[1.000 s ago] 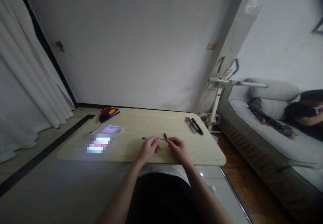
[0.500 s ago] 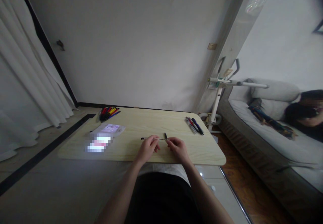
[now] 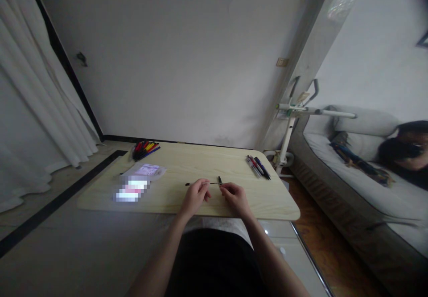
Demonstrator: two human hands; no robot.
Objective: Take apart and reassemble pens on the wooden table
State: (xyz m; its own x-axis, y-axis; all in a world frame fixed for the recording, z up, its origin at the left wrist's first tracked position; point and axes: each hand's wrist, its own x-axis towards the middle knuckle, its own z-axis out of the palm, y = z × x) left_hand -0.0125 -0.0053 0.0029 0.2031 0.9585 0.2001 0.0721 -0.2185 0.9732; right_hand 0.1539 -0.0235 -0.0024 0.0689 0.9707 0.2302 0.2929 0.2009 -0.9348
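Over the table's near middle, my left hand (image 3: 198, 192) is closed around a slim pen, whose black end (image 3: 188, 184) sticks out on the left. A thin rod, perhaps the pen's refill (image 3: 214, 183), spans the small gap toward my right hand (image 3: 235, 194). The right thumb and fingers pinch together at the rod's right end. A short black pen part (image 3: 220, 179) points up and away from those fingertips; its lower end is hidden by them. Whether it is a cap or a barrel piece I cannot tell.
Several pens (image 3: 258, 167) lie side by side at the table's (image 3: 200, 158) right. Back left is a bundle of coloured pens (image 3: 145, 150). A clear plastic bag (image 3: 143, 171) and a lit, blurred screen (image 3: 132, 191) lie at left. A person (image 3: 406, 150) is on the sofa (image 3: 354, 145).
Both hands keep nearly the same place and grip. The view has shifted very slightly; nothing else has visibly moved.
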